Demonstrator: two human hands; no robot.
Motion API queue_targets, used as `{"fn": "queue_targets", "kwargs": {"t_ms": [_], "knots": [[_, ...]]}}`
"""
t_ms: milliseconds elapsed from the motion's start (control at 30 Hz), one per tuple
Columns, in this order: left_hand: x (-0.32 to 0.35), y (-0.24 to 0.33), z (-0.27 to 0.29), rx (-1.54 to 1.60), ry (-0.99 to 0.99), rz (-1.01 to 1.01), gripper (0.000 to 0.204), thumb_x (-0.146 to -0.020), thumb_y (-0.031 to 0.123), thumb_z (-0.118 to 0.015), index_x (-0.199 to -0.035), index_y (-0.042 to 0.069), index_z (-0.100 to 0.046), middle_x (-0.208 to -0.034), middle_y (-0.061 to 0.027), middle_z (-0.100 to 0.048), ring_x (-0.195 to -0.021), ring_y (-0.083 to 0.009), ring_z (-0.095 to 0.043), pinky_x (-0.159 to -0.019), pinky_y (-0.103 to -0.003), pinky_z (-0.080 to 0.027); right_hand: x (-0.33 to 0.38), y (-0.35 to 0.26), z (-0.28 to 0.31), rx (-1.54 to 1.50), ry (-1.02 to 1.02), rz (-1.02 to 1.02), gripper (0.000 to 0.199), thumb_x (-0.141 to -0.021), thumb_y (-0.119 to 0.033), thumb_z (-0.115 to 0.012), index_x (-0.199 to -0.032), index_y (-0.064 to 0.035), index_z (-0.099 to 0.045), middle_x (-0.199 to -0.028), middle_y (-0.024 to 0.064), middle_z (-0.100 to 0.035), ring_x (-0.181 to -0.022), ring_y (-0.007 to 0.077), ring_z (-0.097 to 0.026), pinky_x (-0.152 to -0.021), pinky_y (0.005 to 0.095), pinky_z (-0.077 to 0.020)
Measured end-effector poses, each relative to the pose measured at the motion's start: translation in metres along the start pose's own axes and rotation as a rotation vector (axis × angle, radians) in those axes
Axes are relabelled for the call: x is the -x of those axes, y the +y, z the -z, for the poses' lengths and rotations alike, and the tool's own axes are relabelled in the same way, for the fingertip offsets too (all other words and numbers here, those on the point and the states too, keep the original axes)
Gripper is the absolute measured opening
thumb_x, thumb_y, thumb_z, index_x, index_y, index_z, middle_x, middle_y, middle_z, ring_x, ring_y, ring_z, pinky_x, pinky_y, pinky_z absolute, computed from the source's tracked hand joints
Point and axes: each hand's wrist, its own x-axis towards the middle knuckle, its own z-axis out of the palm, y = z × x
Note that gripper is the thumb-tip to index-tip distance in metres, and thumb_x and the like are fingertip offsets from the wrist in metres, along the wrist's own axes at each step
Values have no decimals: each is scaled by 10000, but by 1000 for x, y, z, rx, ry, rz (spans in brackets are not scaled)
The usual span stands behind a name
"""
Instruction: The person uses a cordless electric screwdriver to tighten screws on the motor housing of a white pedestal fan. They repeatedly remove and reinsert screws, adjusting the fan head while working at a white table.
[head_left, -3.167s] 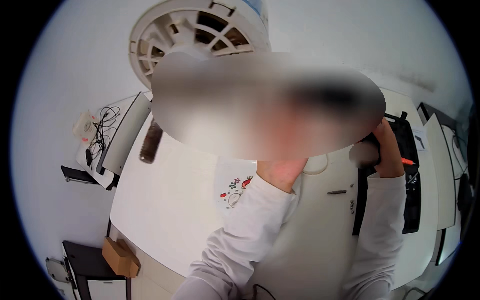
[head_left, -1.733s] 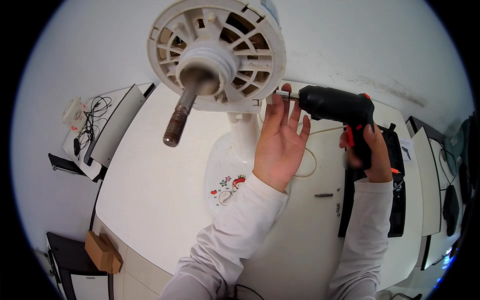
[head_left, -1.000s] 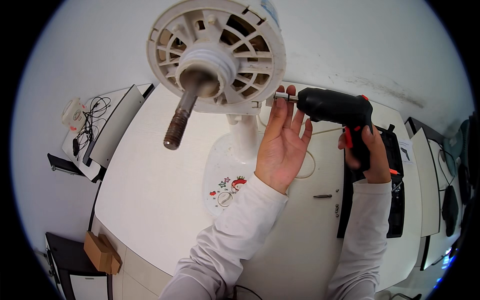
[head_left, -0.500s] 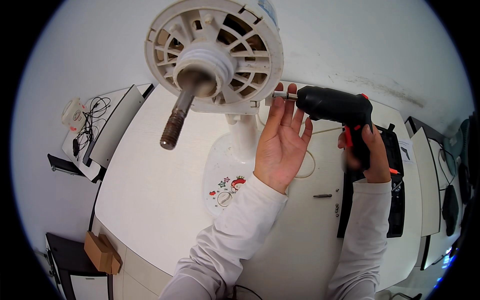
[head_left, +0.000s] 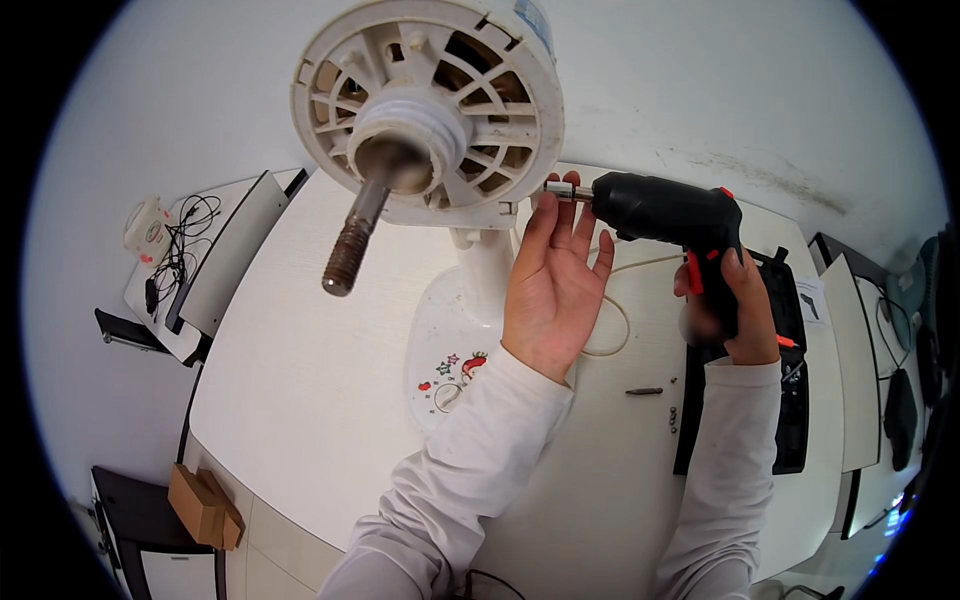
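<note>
My right hand (head_left: 755,315) grips a black cordless screwdriver (head_left: 655,208) by its handle, a finger close to the red trigger. The tool points left, and its silver socket bit (head_left: 560,190) reaches the lower right side of a white fan motor housing (head_left: 545,120). My left hand (head_left: 556,300) is palm up with fingers stretched upward, thumb and fingertips beside the socket. Whether they touch it I cannot tell. A threaded metal shaft (head_left: 350,245) juts toward me from the housing. The fan's post (head_left: 487,280) stands on a white base (head_left: 430,340) with printed pictures and a knob.
On the white table (head_left: 300,370) lie a loose screwdriver bit (head_left: 645,391) and several small screws (head_left: 673,418). A black tool case (head_left: 793,430) lies open beside my right forearm. A pale cord (head_left: 622,335) curls behind my left hand. Cardboard (head_left: 205,505) sits at lower left.
My left hand has shifted slightly left and down, its fingers a little more bent. More of the socket bit shows. The screwdriver has barely moved.
</note>
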Motion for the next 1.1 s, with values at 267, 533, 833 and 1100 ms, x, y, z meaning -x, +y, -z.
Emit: {"fn": "queue_targets", "kwargs": {"t_ms": [267,533,833,1100], "knots": [[0,-2,2,-13,-9,0,177,-887,287,-588,-1045,208,-582,-1150,103,-540,-1055,-96,-482,-876,-299,-393,1,0,-2,8,31,12,523,-863,-509,-497,-1081,-33,-503,-747,89,-608,-465,53,-447,-394,194,-341],[1,-4,1,-46,1,-20,184,-888,302,-587,-1048,216,-560,-1139,82,-535,-1049,-97,-482,-877,-300,-395,1,-1,0,6,8,-1,516,-876,-495,-486,-1103,-32,-495,-747,97,-609,-431,58,-435,-383,194,-334],[2,-5,3,-35,14,-19,212,-883,303,-594,-1073,219,-552,-1139,74,-523,-1053,-103,-478,-882,-299,-388,0,1,-2,-24,4,-9,509,-881,-485,-484,-1112,-32,-488,-741,96,-603,-395,60,-416,-368,195,-314],[20,3,-4,-113,136,95,255,-884,262,-589,-1113,159,-541,-1127,59,-529,-1056,-108,-473,-896,-287,-365,2,-5,-2,-10,-30,-30,542,-858,-523,-506,-1091,-34,-489,-748,92,-598,-410,68,-429,-371,197,-314]]}}
